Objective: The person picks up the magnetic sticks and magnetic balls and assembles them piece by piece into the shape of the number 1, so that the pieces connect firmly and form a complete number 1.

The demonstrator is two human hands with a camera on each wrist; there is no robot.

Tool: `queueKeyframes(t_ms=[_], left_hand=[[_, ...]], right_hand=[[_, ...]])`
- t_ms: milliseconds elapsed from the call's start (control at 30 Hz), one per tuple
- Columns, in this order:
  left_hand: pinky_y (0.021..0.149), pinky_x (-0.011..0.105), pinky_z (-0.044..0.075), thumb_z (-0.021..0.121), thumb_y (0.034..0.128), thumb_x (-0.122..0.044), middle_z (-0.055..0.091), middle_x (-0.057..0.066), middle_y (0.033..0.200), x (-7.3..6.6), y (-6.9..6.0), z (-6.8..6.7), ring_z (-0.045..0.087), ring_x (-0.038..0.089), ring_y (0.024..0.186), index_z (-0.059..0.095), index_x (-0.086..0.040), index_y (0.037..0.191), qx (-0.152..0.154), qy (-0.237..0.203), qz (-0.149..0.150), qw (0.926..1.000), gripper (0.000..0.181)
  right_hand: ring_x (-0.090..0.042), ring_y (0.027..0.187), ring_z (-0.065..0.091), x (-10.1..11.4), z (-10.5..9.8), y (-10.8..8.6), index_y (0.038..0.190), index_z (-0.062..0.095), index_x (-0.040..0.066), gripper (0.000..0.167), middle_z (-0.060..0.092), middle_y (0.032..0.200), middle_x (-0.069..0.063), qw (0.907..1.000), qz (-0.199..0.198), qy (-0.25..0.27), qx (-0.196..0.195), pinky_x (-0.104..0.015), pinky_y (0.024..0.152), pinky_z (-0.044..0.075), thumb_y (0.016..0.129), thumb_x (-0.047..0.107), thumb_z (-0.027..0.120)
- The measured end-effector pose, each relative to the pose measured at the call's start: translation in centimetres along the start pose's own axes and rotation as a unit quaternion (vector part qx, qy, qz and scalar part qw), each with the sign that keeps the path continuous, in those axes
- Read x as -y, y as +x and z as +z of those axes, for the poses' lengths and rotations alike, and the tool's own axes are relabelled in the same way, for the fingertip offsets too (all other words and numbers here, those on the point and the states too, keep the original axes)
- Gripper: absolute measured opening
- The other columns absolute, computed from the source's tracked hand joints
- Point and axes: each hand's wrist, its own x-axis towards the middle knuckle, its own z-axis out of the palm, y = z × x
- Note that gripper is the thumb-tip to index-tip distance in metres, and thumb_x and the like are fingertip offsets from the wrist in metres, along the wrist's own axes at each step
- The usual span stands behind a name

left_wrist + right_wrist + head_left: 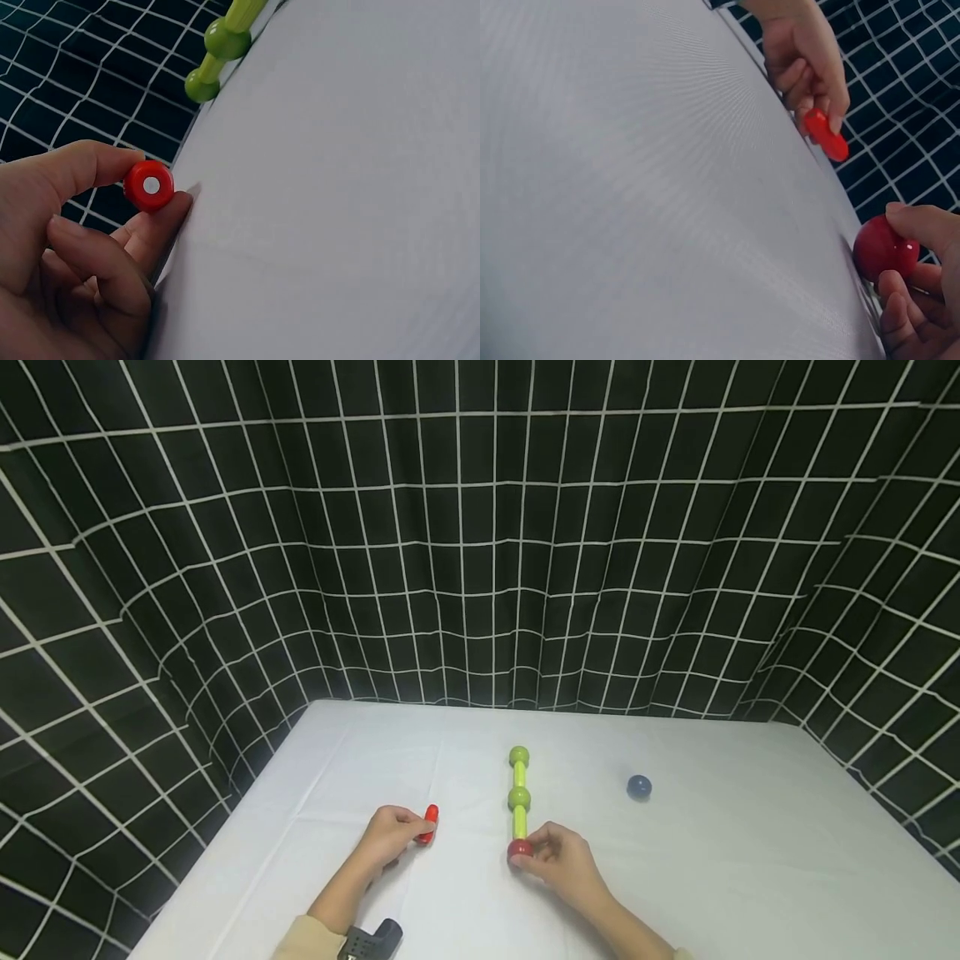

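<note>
Between thumb and fingers, my left hand (392, 837) pinches a short red rod (431, 823). Its round end, with a pale disc in the middle, faces the left wrist view. My right hand (566, 864) grips a dark red ball (519, 851) at the near end of a straight chain. From that ball the chain runs away from me: a yellow-green rod (520, 822), a green ball (518, 797), another yellow-green rod (519, 774) and a far green ball (519, 756). The red rod is to the left of the chain, apart from it.
A blue ball (639, 787) lies alone on the white-covered table (750, 843), right of the chain. Behind and on both sides hangs a black curtain (480, 568) with a white grid. A dark band with a device (371, 941) is on the left wrist.
</note>
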Motion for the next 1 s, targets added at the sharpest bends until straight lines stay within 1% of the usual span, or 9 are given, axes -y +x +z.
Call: queueKeyframes(t_ms=[167,267,500,633,833,1000], left_hand=[[0.039,0.019,0.026,0.071,0.0766,-0.027,0.060,-0.001,0.065,-0.2,-0.3,0.5,0.029,0.006,0.044,0.066,-0.003,0.088,0.040,-0.002,0.002,0.9992,0.027],[0.039,0.018,0.026,0.071,0.0763,-0.027,0.062,0.000,0.068,-0.4,-0.5,0.6,0.029,0.006,0.044,0.066,-0.003,0.088,0.055,-0.005,0.008,0.9984,0.028],[0.039,0.018,0.026,0.071,0.0768,-0.028,0.058,-0.002,0.064,-0.7,-0.7,1.1,0.028,0.005,0.044,0.066,-0.003,0.088,0.081,-0.013,0.008,0.9966,0.028],[0.038,0.018,0.024,0.071,0.0765,-0.028,0.058,-0.003,0.065,-1.0,-1.1,1.8,0.027,0.005,0.043,0.066,-0.004,0.088,0.089,-0.014,0.006,0.9959,0.027],[0.036,0.018,0.023,0.072,0.0754,-0.028,0.054,-0.005,0.060,-1.4,-1.7,3.0,0.027,0.003,0.041,0.066,-0.005,0.086,0.095,-0.022,0.008,0.9952,0.026],[0.037,0.018,0.024,0.074,0.0741,-0.030,0.056,-0.005,0.062,-1.6,-2.1,3.7,0.027,0.004,0.042,0.066,-0.006,0.085,0.111,-0.027,0.008,0.9935,0.028]], right_hand=[[-0.005,0.051,0.046,0.1,0.0,0.0,0.090,0.062,0.002,0.030,0.057,0.063,-0.001,1.0000,0.001,0.005,-0.005,-0.017,0.045,0.039,0.072,0.021,0.078],[-0.005,0.049,0.046,0.1,0.0,0.0,0.089,0.062,0.001,0.027,0.058,0.062,-0.002,0.9999,0.000,0.011,-0.006,-0.017,0.044,0.039,0.074,0.018,0.077],[-0.006,0.051,0.049,0.0,0.1,0.5,0.089,0.063,0.002,0.028,0.059,0.063,-0.001,0.9999,-0.002,0.009,-0.007,-0.019,0.046,0.042,0.073,0.020,0.077],[-0.007,0.052,0.050,-0.2,0.1,0.9,0.089,0.063,0.002,0.027,0.060,0.065,-0.002,1.0000,0.000,0.004,-0.009,-0.020,0.047,0.044,0.074,0.019,0.077],[-0.009,0.054,0.052,-0.1,0.1,1.2,0.090,0.063,0.003,0.028,0.062,0.066,-0.002,1.0000,0.005,0.002,-0.004,-0.020,0.047,0.045,0.074,0.021,0.077],[-0.009,0.055,0.052,0.0,0.1,1.5,0.089,0.063,0.004,0.026,0.061,0.066,-0.001,0.9999,0.008,0.005,0.000,-0.020,0.047,0.044,0.074,0.020,0.077]])
